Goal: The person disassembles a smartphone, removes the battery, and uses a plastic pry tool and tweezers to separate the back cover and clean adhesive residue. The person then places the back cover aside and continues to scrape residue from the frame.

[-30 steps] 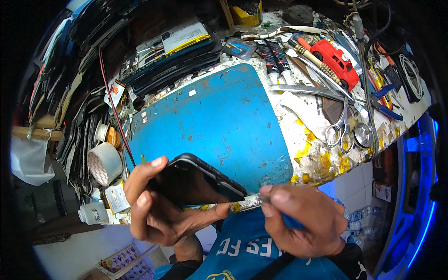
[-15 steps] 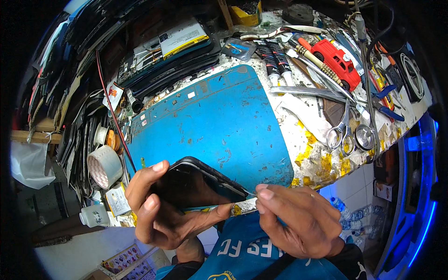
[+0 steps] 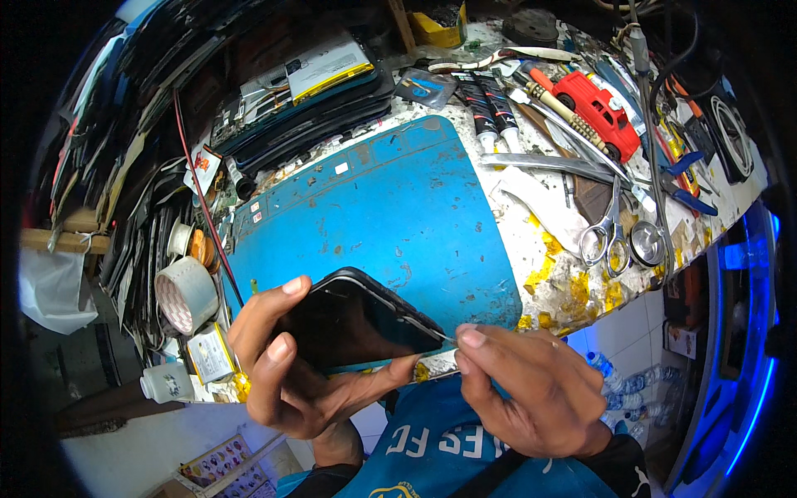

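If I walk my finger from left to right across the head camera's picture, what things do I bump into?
White plastic bag → roll of tape → phone → right hand → pliers with blue handles.

Beyond the smartphone (image 3: 359, 325), the blue work mat (image 3: 386, 220) offers broad passage over the desk (image 3: 581, 295). Scissors (image 3: 613, 219) and a red toy car (image 3: 594, 114) obstruct the right, a stack of dark devices (image 3: 315, 116) blocks the far left, and a tape roll (image 3: 191, 290) crowds the near left.
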The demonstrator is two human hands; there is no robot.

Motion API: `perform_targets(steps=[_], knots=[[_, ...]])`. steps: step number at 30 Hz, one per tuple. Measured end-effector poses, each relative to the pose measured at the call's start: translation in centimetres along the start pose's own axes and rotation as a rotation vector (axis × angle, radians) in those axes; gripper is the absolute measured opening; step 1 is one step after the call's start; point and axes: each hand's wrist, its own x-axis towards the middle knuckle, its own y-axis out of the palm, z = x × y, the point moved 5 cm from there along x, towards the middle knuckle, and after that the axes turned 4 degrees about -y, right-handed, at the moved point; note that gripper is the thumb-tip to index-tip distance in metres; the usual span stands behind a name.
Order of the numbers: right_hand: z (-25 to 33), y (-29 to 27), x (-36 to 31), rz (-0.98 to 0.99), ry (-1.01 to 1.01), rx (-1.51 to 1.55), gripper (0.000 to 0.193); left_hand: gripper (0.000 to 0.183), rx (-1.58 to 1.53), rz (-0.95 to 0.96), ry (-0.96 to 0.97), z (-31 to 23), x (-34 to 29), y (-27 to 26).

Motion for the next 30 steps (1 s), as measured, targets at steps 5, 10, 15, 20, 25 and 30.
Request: perform_targets(steps=[5,10,15,20,25,30], knots=[[0.9,0.2,0.0,0.003,-0.073,-0.157,0.036,0.097,0.024,-0.008,-0.002,-0.3,-0.1,0.2],[0.8,0.5,-0.1,0.069,0.046,-0.15,0.036,0.096,0.061,0.008,0.003,-0.3,-0.2,0.2],[-0.4,1.2,-0.4,0.039,0.15,0.114,0.039,0.096,0.0,0.007,-0.004,0.0,-0.1,-0.1],[-1.1,2.0,-0.4,0.021,0.286,0.312,0.037,0.097,0.016,0.009,-0.012,0.1,0.4,0.1],[-0.3,0.9,1.6,0.01,0.187,0.241,0.038,0.109,-0.057,-0.008,-0.035,-0.7,1.9,-0.2],[-0.8,0.9,5.5,0.026,0.093,0.177,0.032,0.102,-0.054,0.074,-0.335,-0.3,3.9,0.3]])
